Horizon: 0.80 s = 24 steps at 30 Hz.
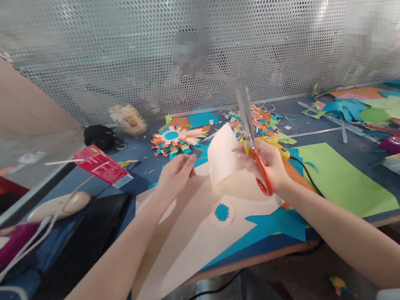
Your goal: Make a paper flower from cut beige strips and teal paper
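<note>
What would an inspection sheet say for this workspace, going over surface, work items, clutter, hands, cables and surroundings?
Surface: blue tabletop, littered.
Work items: large off-white paper sheet; on it, a small off-white disc with blue centre; above, curled off-white paper.
Clutter: heap of multicoloured paper scraps; lime-green paper sheet, right; red drink carton, left.
Hands: right hand holds orange-handled metal scissors, blades upward, close by the curled paper; left hand near the sheet, grip unclear.
Cables: black cable beside the right forearm; white cord, lower left.
Surroundings: perforated metal screen behind the tabletop.
</note>
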### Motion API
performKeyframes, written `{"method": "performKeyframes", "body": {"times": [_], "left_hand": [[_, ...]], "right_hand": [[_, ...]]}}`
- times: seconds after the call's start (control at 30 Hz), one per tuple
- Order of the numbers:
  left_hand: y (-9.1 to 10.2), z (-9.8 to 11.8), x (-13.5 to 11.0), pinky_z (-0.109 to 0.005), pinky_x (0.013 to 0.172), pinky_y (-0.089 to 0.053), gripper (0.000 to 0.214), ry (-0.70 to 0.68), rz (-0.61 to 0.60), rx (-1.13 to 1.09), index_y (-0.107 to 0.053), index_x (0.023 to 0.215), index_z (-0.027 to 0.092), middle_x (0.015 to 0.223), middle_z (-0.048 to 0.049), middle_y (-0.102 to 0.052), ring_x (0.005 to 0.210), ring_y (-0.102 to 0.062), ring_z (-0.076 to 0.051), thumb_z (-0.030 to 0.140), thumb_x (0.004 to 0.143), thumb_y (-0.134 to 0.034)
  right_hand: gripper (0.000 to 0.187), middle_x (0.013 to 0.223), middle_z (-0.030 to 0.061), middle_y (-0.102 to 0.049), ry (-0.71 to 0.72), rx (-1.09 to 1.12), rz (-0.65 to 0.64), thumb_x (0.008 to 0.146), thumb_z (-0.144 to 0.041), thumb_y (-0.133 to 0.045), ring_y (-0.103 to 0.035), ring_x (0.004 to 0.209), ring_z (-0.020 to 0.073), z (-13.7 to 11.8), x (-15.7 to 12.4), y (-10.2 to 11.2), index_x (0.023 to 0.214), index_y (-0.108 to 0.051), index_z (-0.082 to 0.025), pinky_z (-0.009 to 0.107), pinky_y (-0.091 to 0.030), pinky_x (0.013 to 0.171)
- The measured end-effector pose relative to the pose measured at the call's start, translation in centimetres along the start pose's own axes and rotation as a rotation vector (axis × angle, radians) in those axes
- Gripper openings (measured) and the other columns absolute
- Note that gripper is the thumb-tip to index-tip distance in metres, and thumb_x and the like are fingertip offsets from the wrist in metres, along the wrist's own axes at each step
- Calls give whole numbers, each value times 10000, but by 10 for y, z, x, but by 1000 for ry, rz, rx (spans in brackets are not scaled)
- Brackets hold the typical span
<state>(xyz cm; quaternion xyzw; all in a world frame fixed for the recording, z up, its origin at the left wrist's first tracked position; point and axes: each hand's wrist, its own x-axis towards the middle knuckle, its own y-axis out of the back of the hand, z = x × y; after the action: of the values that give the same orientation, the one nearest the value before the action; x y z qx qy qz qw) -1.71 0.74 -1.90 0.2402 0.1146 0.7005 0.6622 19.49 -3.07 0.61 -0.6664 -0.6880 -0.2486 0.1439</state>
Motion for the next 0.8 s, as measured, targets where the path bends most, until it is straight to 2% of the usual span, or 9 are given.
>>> {"method": "performKeyframes", "body": {"times": [0.07,0.2,0.37,0.5,0.6,0.73,0.8], "left_hand": [[-1,-1,-1,-235,515,-369,373,30,-51,-35,-564,774,173,465,23,-542,466,-493,-118,539,715,-526],[-8,-5,-2,-238,535,-399,510,53,-139,-255,-553,920,171,559,10,-610,521,-551,-130,573,614,-620],[-10,-1,-4,-224,507,-393,538,123,-187,-531,-554,949,174,609,9,-634,532,-561,-119,444,525,-745],[-5,3,-1,-214,506,-396,501,87,-120,-693,-570,906,194,617,25,-634,552,-565,-107,279,468,-799],[-2,1,2,-204,512,-404,457,100,-54,-766,-586,886,188,601,36,-619,545,-546,-86,206,478,-790],[-1,-1,4,-200,518,-410,468,156,-70,-804,-591,904,172,657,13,-640,585,-574,-93,133,475,-774],[-1,-2,4,-200,525,-417,430,146,-46,-819,-591,855,168,639,17,-635,592,-583,-96,118,469,-772]], "right_hand": [[290,690,12,-584,50,5,28,677,-450,-635,-550,652,132,-3,0,1,682,-541,-176,281,-462,637],[300,645,-1,-533,152,59,35,678,-459,-635,-507,600,122,-4,-2,2,660,-501,-190,288,-459,590],[245,669,-3,-513,198,132,17,682,-386,-656,-531,657,135,-2,-3,1,706,-509,-191,301,-467,630],[239,722,21,-583,90,82,36,703,-399,-628,-572,718,155,-1,-2,0,704,-527,-182,297,-469,638],[257,703,13,-588,24,41,60,707,-425,-613,-573,683,146,-1,-1,1,715,-547,-176,282,-466,609],[257,695,9,-586,64,-36,122,728,-435,-584,-567,691,142,-3,1,3,715,-562,-179,284,-466,635],[240,710,11,-592,97,-65,122,733,-424,-581,-570,718,149,-4,2,5,718,-567,-184,296,-469,670]]}}
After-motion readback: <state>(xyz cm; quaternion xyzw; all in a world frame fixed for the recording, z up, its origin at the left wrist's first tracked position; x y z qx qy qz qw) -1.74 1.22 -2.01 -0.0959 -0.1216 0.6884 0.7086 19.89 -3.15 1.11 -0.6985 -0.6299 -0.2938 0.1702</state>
